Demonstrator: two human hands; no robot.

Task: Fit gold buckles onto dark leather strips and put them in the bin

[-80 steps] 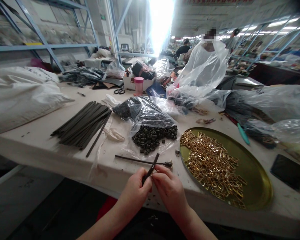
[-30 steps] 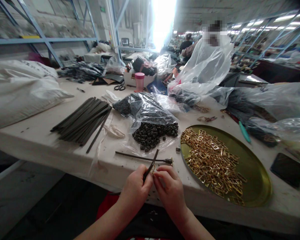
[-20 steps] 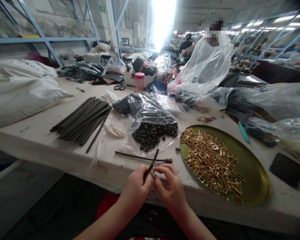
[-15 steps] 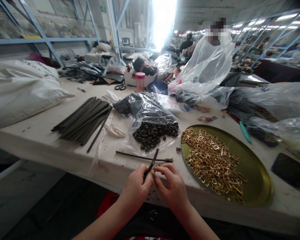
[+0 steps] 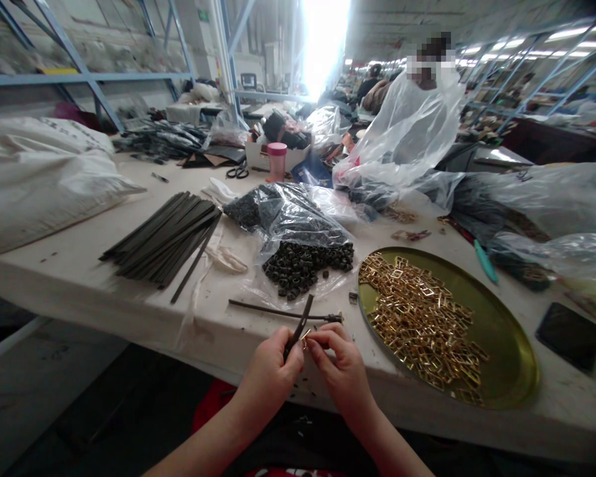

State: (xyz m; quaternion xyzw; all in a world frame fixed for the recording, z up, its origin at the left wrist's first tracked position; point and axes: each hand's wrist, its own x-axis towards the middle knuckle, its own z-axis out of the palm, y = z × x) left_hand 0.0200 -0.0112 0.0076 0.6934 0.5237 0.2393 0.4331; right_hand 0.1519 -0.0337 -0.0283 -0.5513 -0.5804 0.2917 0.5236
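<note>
My left hand (image 5: 273,361) is closed around a dark strap (image 5: 304,317), whose free end points up and away from me. Between the fingertips of my right hand (image 5: 340,361) is a small gold buckle (image 5: 306,336), held close against the strap; how the two join is hidden by my fingers. Just beyond my hands a finished-looking strap with a buckle (image 5: 278,310) lies crosswise near the table edge. To the right, a round gold tray (image 5: 514,331) bears a heap of gold rectangular buckles (image 5: 422,324). Small dark loops (image 5: 298,265) spill from a clear plastic bag (image 5: 302,212).
A stack of dark straps (image 5: 161,238) lies at left on the cloth-covered table (image 5: 79,285). Behind are a white sack (image 5: 44,179), scissors (image 5: 237,172) and a pink-lidded jar (image 5: 277,162). A black phone (image 5: 569,336) lies at far right. A person stands beyond the plastic bags.
The gold buckle shows more clearly at my right fingertips, which have shifted slightly against the strap. My left hand keeps its hold; the whole view has moved a little.
</note>
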